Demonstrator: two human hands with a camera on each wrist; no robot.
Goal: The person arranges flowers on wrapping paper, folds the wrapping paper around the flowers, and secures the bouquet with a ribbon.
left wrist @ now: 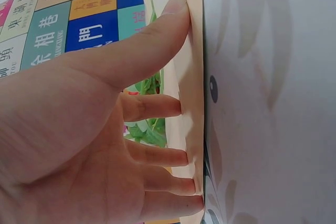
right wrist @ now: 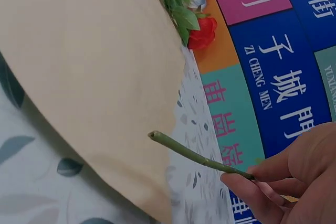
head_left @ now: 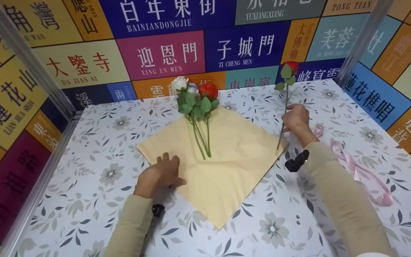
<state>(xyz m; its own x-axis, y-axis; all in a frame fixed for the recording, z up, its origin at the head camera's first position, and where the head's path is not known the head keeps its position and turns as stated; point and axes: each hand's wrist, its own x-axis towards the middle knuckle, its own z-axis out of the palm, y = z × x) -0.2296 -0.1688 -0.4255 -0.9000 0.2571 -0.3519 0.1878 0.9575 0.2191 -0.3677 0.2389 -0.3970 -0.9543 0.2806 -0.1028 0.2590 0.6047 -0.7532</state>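
Above floral tablecloth (head_left: 95, 142), right hand (head_left: 296, 119) pinches rose (head_left: 286, 89).

My flowers (head_left: 196, 107) are lying on the paper (head_left: 227, 167) mid-counter (head_left: 95, 142); my ribbon (head_left: 355, 167) is lying right of it.

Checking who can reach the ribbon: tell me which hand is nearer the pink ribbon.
Right. The right hand holds a red rose just beside the pink ribbon; the left hand presses the paper far across.
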